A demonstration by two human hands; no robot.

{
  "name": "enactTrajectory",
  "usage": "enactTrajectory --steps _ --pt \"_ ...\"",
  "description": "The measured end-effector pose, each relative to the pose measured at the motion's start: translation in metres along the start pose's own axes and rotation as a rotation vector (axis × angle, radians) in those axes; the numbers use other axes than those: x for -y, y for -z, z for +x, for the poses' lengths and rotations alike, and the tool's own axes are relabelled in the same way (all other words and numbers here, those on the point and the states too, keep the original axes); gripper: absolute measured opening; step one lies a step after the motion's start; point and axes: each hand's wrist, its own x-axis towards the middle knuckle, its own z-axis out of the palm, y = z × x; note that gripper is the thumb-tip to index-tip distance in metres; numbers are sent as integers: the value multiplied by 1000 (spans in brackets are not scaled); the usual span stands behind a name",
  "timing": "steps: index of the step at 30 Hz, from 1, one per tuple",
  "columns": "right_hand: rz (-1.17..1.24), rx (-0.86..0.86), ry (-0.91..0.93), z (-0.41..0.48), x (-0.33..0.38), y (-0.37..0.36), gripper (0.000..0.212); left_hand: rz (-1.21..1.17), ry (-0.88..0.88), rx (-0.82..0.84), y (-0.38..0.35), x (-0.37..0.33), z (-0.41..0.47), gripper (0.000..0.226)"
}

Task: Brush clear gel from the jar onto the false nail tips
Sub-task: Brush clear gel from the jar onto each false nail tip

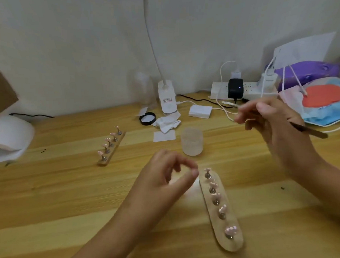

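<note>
Motion blur is hiding brush [309,129] tip; right hand [270,118] pinching it, left hand [167,173] fingers curling loosely, empty, beside near nail holder [221,210]. Jar [192,141] sitting on wooden desk [70,191].

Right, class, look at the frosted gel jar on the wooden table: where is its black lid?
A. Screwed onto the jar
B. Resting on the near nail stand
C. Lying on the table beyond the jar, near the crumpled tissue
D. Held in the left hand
C: the black lid lies flat on the table beside the crumpled tissue, while the jar stands open and apart from it.
</note>
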Motion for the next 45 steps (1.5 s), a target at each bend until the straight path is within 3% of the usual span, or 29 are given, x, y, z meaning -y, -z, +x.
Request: enactTrajectory --steps 3,7,13,18,23,28,34,38,45 --pt "251 1 -215 -6 -8 -5 33 209 -6 93 -8 16 -10 7" --pt "302 70 -342 -10 -15 -5 19 233 -30 132 -22 22 -10 15" --pt "387 77 -345 -12 -24 -1 9 230 -106 51 -36 22 -10 32" --pt "465 9 -385 -7 -29 2 36 241 -131 46 -41 20 -4 38" --pt "489 1 -401 -6 -34 4 35 282 -158 28 -49 16 -2 35" --pt "446 15 -373 -7 -33 5 32 27 84 128 -38 11 4 15" --pt "395 -83 -322 -7 -37 5 24 -196 153 203 4 3 12 29" --pt "358 -193 -291 -7 -37 4 18 -567 157 17 7 4 25 22" --pt "215 -261 -218 -13 -32 3 37 -813 174 -208 -20 19 38 29"
